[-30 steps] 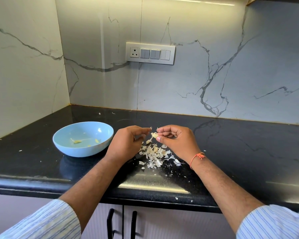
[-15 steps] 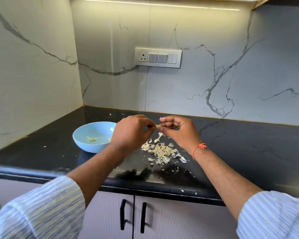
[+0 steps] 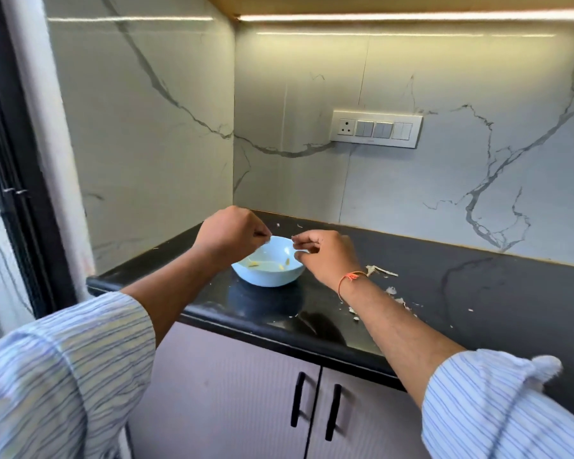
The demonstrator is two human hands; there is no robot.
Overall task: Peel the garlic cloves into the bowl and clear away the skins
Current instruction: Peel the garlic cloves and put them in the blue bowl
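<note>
Left grip: my left hand (image 3: 227, 235) hangs over the near-left rim of the bowl (image 3: 268, 278), fingers curled, thumb and forefinger pinched on what looks like a tiny pale scrap. It is too small to say whether that is skin or clove.

Right grip: my right hand (image 3: 325, 256) is over the bowl's right rim, fingers curled in and fingertips pinched together. I cannot make out for sure what is between them, if anything.

Gap: the two pinches are apart, both above the open bowl, neither touching it.

Bowl: light blue, sitting on the black desk (image 3: 461, 293) near the corner. A few small yellowish cloves (image 3: 284, 263) lie on its floor.

Skins: a loose scatter of skins (image 3: 383, 271) lies on the desk to the right of my right wrist, well outside the bowl, with smaller flecks trailing toward the front edge.

Step in hand: I judge this to be the drop, with a freshly peeled clove being let go into the bowl, or the last bit of skin being pulled off over it.

Next move: loosen the pinch so the clove falls inside the rim, and keep any skin out of the bowl.

After that: flick the scrap onto the pile at the right, then gather the scatter for clearing.

Watch for: papery flakes clinging to my fingertips and drifting into the bowl.
</note>
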